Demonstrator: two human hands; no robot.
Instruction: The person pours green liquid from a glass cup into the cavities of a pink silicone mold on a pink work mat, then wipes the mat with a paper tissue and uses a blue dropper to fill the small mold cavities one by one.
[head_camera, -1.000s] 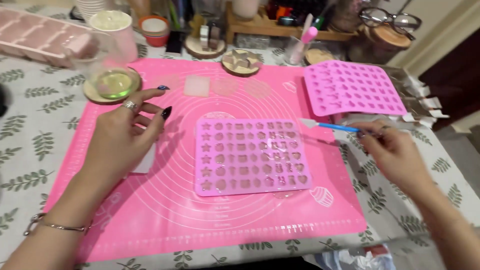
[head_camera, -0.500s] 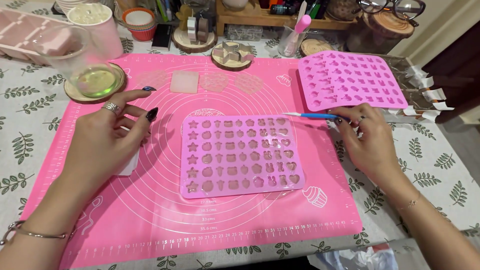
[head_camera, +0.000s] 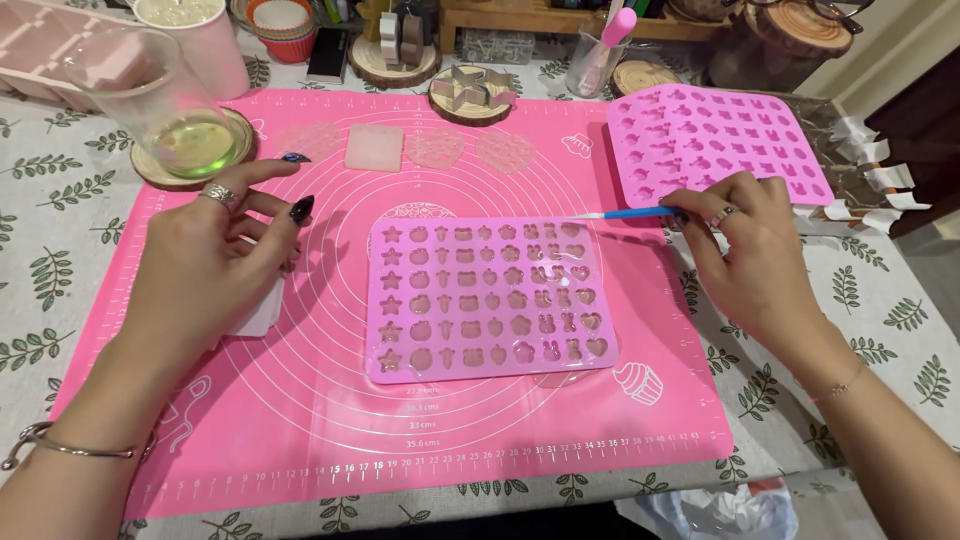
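Note:
A pink silicone mould (head_camera: 490, 298) with several small shaped cavities lies in the middle of a large pink baking mat (head_camera: 300, 420). My right hand (head_camera: 745, 255) pinches a thin blue tool (head_camera: 625, 213) whose pale tip points at the mould's upper right corner. My left hand (head_camera: 205, 265), with rings and dark nails, rests on the mat left of the mould, fingers spread, over a white card (head_camera: 260, 312). It holds nothing.
A second pink mould (head_camera: 715, 140) lies at the upper right. A glass with yellowish liquid (head_camera: 165, 105) stands on a wooden coaster at the upper left. Flat clear pieces (head_camera: 375, 146) lie along the mat's far side, with metal cutters (head_camera: 472, 88) and jars behind.
My right hand has brought the blue tool's tip from beside the mould to its upper right corner. The view has tilted down slightly. My left hand stays in place.

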